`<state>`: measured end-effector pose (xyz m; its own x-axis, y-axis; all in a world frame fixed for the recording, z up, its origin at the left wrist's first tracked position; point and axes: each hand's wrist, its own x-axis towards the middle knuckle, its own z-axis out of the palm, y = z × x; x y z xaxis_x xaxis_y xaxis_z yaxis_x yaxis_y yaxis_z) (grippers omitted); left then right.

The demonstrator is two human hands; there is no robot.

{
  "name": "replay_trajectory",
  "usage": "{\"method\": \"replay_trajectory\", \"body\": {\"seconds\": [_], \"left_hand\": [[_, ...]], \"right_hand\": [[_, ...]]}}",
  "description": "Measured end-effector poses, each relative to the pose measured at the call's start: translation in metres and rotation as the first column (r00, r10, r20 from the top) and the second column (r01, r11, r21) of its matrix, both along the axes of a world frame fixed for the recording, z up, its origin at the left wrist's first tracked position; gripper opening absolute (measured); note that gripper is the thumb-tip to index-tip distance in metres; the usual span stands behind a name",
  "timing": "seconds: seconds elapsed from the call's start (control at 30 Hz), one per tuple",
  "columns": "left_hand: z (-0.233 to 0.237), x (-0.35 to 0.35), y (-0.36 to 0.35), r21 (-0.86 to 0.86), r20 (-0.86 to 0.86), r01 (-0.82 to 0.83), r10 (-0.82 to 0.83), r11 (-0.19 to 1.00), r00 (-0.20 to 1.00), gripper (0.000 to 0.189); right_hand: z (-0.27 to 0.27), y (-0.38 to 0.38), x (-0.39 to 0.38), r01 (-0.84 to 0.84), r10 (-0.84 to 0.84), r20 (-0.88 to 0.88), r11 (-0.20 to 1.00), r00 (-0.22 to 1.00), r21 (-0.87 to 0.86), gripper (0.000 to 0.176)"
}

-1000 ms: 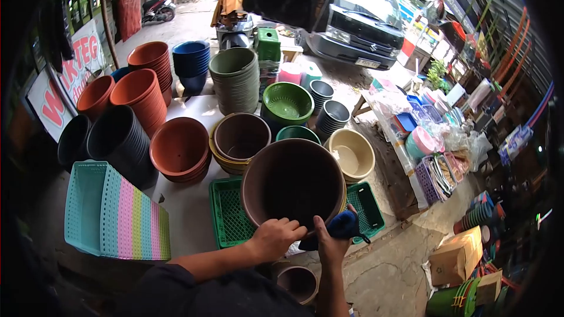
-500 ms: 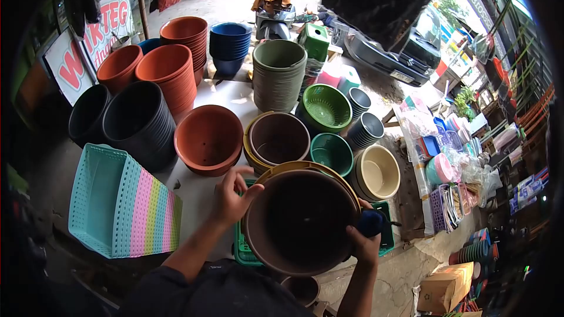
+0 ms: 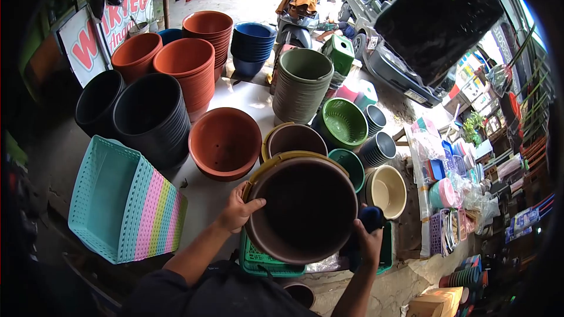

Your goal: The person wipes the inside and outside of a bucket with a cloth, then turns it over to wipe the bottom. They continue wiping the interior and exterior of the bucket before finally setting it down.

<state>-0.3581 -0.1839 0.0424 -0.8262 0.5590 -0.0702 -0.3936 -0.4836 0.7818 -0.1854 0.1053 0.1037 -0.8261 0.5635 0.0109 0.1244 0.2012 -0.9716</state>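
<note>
A large brown plastic pot (image 3: 302, 214), its open mouth facing me, is held in front of my body. A yellow rim (image 3: 271, 166) shows behind its upper edge. My left hand (image 3: 237, 210) grips the pot's left edge, thumb on the front. At the right edge my right hand (image 3: 370, 239) has its thumb against the rim, its fingers hidden behind. A dark blue bundle (image 3: 371, 218), perhaps cloth, is at that hand. Just beyond stands another brown pot (image 3: 294, 141) in a yellow one. Below the held pot is a green basket (image 3: 264, 264).
Around me stand a terracotta pot (image 3: 224, 141), black pots (image 3: 150, 108), an olive-green stack (image 3: 301, 88), a green colander (image 3: 342, 122), a cream pot (image 3: 388, 192) and pastel baskets (image 3: 126, 205). A goods-laden table (image 3: 420, 191) is at right. A black object (image 3: 437, 20) hangs overhead.
My left hand, apart from the rim with fingers raised before, has closed on the pot's left edge. The pot has shifted slightly up in view. The camera view has turned a little left.
</note>
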Motion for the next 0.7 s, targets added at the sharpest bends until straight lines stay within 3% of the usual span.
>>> {"method": "replay_trajectory", "body": {"seconds": [0.07,0.13,0.2,0.23,0.3,0.43,0.5,0.6,0.7], "left_hand": [[0.001,-0.001,0.007,0.052,0.025,-0.086,0.085,0.995,0.996,0.034],[0.008,-0.001,0.023,0.110,0.049,-0.219,0.215,0.969,0.975,0.033],[-0.002,-0.005,0.046,0.155,0.030,-0.258,0.256,0.954,0.966,0.032],[-0.003,-0.010,0.058,0.146,-0.014,-0.299,0.304,0.943,0.953,0.032],[-0.004,-0.023,0.073,0.097,-0.124,-0.313,0.323,0.945,0.938,0.040],[-0.018,-0.063,0.103,0.044,-0.232,-0.434,0.432,0.900,0.871,0.035],[-0.025,-0.075,0.106,-0.123,-0.288,-0.332,0.286,0.935,0.914,0.032],[-0.015,-0.082,0.110,-0.030,-0.315,-0.320,0.295,0.947,0.902,0.033],[-0.012,-0.087,0.111,-0.023,-0.293,-0.315,0.295,0.949,0.910,0.041]], "right_hand": [[-0.025,-0.013,0.001,0.216,-0.255,-0.130,0.942,0.958,-0.256,0.058],[-0.044,-0.020,-0.001,0.171,-0.217,-0.120,0.936,0.969,-0.307,0.049],[-0.038,-0.029,-0.020,0.162,-0.167,-0.002,0.958,0.986,-0.238,0.044],[-0.030,-0.037,-0.041,0.091,-0.131,-0.163,0.969,0.978,-0.231,0.041],[-0.030,-0.026,-0.073,0.124,-0.191,-0.253,0.958,0.948,-0.260,0.040],[-0.033,0.016,-0.123,0.132,-0.152,-0.197,0.985,0.969,-0.114,0.035],[-0.044,0.040,-0.142,0.173,-0.196,-0.104,0.966,0.975,-0.194,0.036],[-0.051,0.060,-0.164,0.136,-0.164,-0.131,0.970,0.978,-0.200,0.043],[-0.046,0.067,-0.172,0.145,-0.153,-0.028,0.972,0.988,-0.186,0.046]]}}
